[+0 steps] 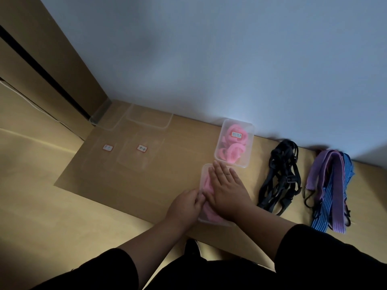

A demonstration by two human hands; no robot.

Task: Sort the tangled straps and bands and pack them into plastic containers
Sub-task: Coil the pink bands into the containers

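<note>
Near plastic container (202,174), taken as landmark: clear, rectangular, lying on the tan tabletop (52,206), holding pink bands (206,186) that show through its top and at its near end. Right hand (227,190): laid flat on top of this container, fingers straight and spread, palm pressing down, nothing clasped. Left hand (186,204): at the container's left edge, fingers curled against the rim; whether they actually pinch the rim cannot be told, as the frame is blurred there. Both forearms bare, dark sleeves at the elbows. Second plastic container (234,142): directly beyond the landmark, nearly touching its far end, clear, filled with coiled pink bands, a white label with a red border (237,135) on top; the writing is unreadable. Black straps (281,176): a tangled bundle with buckles, lying to the right of the landmark, apart from it. Purple and blue striped straps (333,189): a loose bundle further right, beyond the black straps, with dark clips at its near end. Empty clear containers (134,155): to the left of the landmark and well apart, two bearing small red-bordered labels, set on a darker cardboard sheet (100,185). Clear lids or trays (149,117): beyond these, near the pale wall (230,59).
</note>
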